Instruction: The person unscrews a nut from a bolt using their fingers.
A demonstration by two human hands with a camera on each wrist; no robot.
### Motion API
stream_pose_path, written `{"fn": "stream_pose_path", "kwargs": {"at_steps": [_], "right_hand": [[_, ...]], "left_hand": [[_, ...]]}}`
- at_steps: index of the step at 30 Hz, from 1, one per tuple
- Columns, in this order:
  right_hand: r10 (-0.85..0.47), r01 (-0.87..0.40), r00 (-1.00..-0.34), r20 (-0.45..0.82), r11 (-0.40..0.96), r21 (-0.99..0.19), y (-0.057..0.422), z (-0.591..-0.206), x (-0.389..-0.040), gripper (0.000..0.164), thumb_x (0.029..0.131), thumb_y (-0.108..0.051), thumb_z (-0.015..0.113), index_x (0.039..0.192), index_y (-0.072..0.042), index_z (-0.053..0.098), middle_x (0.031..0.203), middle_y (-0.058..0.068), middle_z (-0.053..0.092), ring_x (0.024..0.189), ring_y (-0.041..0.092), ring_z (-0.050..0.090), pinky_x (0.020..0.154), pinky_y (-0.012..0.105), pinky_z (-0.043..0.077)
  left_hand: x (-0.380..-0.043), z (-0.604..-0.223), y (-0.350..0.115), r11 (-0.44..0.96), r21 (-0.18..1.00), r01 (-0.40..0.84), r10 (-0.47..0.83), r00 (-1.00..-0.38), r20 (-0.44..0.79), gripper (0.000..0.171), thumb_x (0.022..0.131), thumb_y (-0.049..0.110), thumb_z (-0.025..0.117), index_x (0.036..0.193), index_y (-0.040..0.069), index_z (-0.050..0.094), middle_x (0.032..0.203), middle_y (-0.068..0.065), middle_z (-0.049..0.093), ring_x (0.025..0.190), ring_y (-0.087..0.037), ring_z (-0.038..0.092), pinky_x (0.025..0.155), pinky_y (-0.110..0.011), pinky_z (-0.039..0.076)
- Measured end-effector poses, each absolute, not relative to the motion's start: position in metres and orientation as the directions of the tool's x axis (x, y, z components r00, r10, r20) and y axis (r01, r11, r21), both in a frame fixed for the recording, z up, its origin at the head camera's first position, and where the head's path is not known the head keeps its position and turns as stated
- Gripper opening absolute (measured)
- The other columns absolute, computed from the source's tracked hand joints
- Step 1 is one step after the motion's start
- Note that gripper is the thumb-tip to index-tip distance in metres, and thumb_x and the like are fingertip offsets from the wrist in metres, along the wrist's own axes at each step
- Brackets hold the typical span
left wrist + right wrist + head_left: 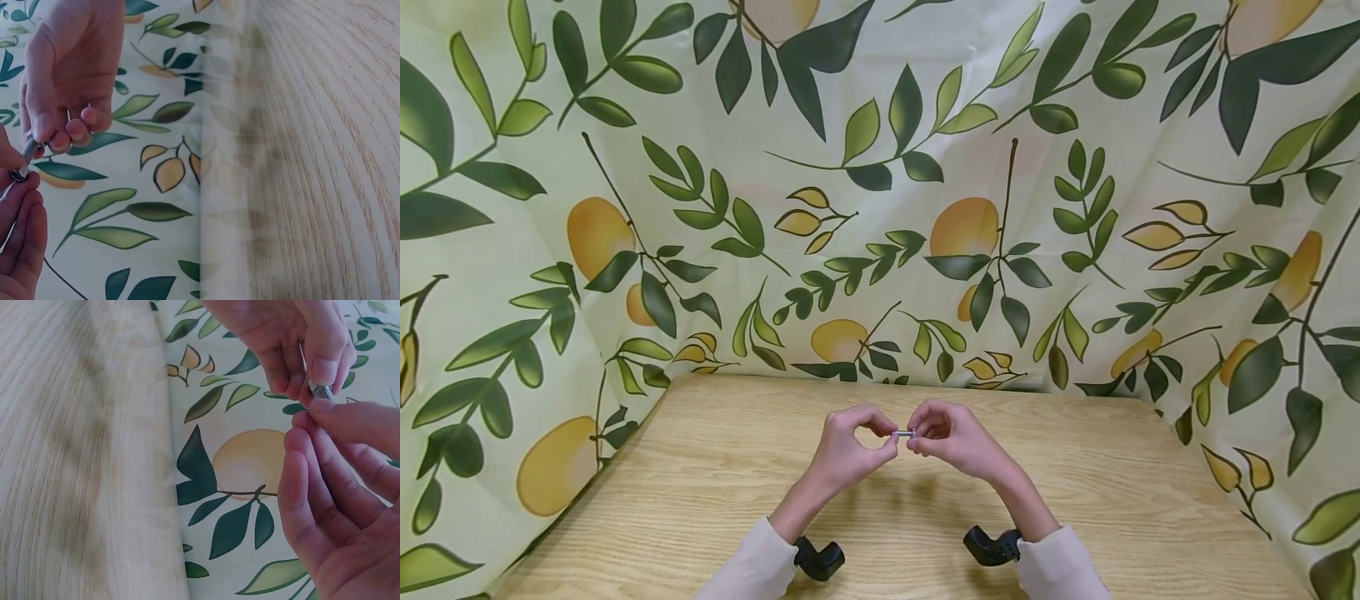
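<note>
A small metal bolt (904,433) spans the gap between two hands, held level above the table. My left hand (850,446) pinches one end between thumb and fingertips; in the left wrist view the rounded head (19,174) sits at these fingers. At the other end, thumb and fingertips of my right hand (958,437) pinch the bolt, where a wider piece shows in the head view. The threaded shank (322,392) appears between the fingertips in the right wrist view. Fingers partly hide both ends.
Below the hands lies a light wood-grain table (700,467). A pale cloth (895,208) printed with leaves and orange fruit hangs behind the table and along both sides. Black wrist-worn devices (820,560) sit at both sleeve cuffs.
</note>
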State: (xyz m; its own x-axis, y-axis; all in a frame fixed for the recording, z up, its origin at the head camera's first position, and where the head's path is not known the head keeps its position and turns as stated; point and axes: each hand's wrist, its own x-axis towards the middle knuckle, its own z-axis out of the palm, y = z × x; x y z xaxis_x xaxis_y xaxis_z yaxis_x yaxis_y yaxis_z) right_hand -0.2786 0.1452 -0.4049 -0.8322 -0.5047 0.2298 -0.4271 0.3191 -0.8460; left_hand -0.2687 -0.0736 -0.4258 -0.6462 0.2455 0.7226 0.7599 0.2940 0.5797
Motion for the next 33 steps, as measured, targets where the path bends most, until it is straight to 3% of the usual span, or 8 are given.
{"fn": "stream_pose_path", "kwargs": {"at_steps": [4, 9, 16, 23, 28, 31, 33], "right_hand": [[-0.520, -0.406, -0.831, 0.199, 0.322, -0.855, 0.1469, -0.4044, -0.2798, 0.025, 0.098, -0.018, 0.070, 0.113, 0.002, 0.068, 0.088, 0.014, 0.074, 0.074, 0.016, 0.069, 0.070, 0.032, 0.061], [-0.573, -0.405, -0.799, 0.181, 0.290, -0.867, 0.1491, -0.4044, -0.2824, 0.027, 0.106, -0.021, 0.057, 0.105, 0.003, 0.071, 0.091, 0.019, 0.074, 0.076, 0.015, 0.071, 0.073, 0.033, 0.063], [-0.512, -0.414, -0.831, 0.218, 0.308, -0.856, 0.1487, -0.4046, -0.2810, 0.015, 0.095, -0.012, 0.070, 0.103, 0.001, 0.070, 0.089, 0.013, 0.073, 0.077, 0.015, 0.068, 0.072, 0.030, 0.060], [-0.479, -0.415, -0.848, 0.227, 0.332, -0.847, 0.1481, -0.4033, -0.2802, 0.023, 0.092, -0.014, 0.076, 0.107, 0.001, 0.069, 0.093, 0.010, 0.071, 0.082, 0.016, 0.067, 0.075, 0.028, 0.059], [-0.535, -0.398, -0.825, 0.183, 0.321, -0.859, 0.1500, -0.4034, -0.2828, 0.027, 0.103, -0.022, 0.062, 0.108, 0.003, 0.069, 0.093, 0.016, 0.074, 0.080, 0.022, 0.071, 0.076, 0.037, 0.063], [-0.576, -0.391, -0.803, 0.155, 0.313, -0.865, 0.1508, -0.4035, -0.2841, 0.032, 0.108, -0.023, 0.054, 0.104, 0.004, 0.070, 0.093, 0.020, 0.074, 0.080, 0.024, 0.073, 0.076, 0.036, 0.064], [-0.587, -0.391, -0.796, 0.150, 0.308, -0.867, 0.1511, -0.4034, -0.2839, 0.029, 0.107, -0.020, 0.054, 0.105, 0.005, 0.069, 0.094, 0.020, 0.074, 0.081, 0.024, 0.072, 0.077, 0.035, 0.063]], "left_hand": [[-0.2692, -0.4260, -0.0734, 0.284, 0.571, 0.770, 0.248, -0.634, 0.732, 0.015, 0.077, 0.001, 0.081, 0.083, 0.013, 0.075, 0.079, 0.001, 0.077, 0.072, -0.025, 0.072, 0.070, -0.028, 0.060], [-0.2716, -0.4280, -0.0728, 0.270, 0.542, 0.796, 0.253, -0.602, 0.757, 0.019, 0.074, -0.003, 0.081, 0.082, 0.013, 0.075, 0.079, 0.003, 0.077, 0.071, -0.024, 0.072, 0.069, -0.030, 0.061], [-0.2723, -0.4284, -0.0728, 0.275, 0.549, 0.789, 0.252, -0.610, 0.751, 0.019, 0.075, -0.002, 0.080, 0.082, 0.015, 0.076, 0.079, 0.003, 0.077, 0.072, -0.020, 0.071, 0.070, -0.026, 0.059], [-0.2714, -0.4269, -0.0731, 0.274, 0.570, 0.775, 0.248, -0.629, 0.737, 0.016, 0.076, 0.001, 0.082, 0.083, 0.014, 0.076, 0.080, 0.000, 0.077, 0.072, -0.024, 0.072, 0.070, -0.028, 0.060], [-0.2718, -0.4271, -0.0727, 0.266, 0.572, 0.776, 0.250, -0.629, 0.737, 0.015, 0.078, 0.001, 0.080, 0.084, 0.014, 0.076, 0.081, -0.002, 0.077, 0.073, -0.025, 0.072, 0.071, -0.032, 0.062], [-0.2716, -0.4277, -0.0727, 0.268, 0.571, 0.776, 0.248, -0.628, 0.738, 0.017, 0.077, -0.001, 0.080, 0.084, 0.014, 0.076, 0.082, -0.001, 0.078, 0.072, -0.024, 0.072, 0.070, -0.032, 0.062], [-0.2714, -0.4278, -0.0729, 0.270, 0.570, 0.776, 0.244, -0.628, 0.739, 0.017, 0.076, -0.001, 0.080, 0.084, 0.013, 0.076, 0.082, -0.001, 0.078, 0.072, -0.023, 0.072, 0.070, -0.034, 0.062]]}}
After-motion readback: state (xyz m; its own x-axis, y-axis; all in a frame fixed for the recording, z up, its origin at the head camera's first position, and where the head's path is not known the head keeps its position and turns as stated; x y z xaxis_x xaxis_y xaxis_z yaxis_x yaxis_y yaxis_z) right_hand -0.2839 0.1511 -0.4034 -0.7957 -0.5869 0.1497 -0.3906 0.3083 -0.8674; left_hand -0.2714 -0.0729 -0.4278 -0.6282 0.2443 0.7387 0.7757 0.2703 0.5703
